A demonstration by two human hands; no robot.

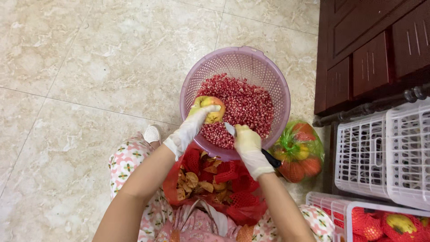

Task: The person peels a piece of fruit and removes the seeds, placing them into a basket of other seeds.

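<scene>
**Pomegranate and Knife: Handling Properties and Item Count**

**Position.** The pomegranate [210,110] is held over the left inner side of the purple colander [273,80], just above the heap of red seeds [244,105]. The colander stands on the tiled floor [89,67], in front of the seated person.

**Hand state.** The left hand [197,121], gloved, has its fingers wrapped over the top and side of the pomegranate, grasping it. The right hand [247,143], also gloved, is clenched around the black handle of a knife [230,130]; the blade points left towards the fruit.

**Handling judgement.**
- The rind looks stiff and leathery, so it should tolerate a firm grip across its rounded outer face.
- The seeds are probably soft and juicy; pressure on any exposed seed face would likely burst them.
- Wet gloves may make the fruit slippery.
- The fruit appears light enough for one hand.
- The knife is rigid; hold it by the handle only.

**Count.**
- Pomegranate in hand: one.
- Knife: one.
- Colander: one.
- Red bag of peel scraps [210,181], near side, between the arms: one.
- Green bag of fruit [299,152], right of the colander: one; about four fruits show through, exact number uncertain.
- White plastic crates [385,152], far right: at least three.
- Loose seeds: too many to count.
</scene>
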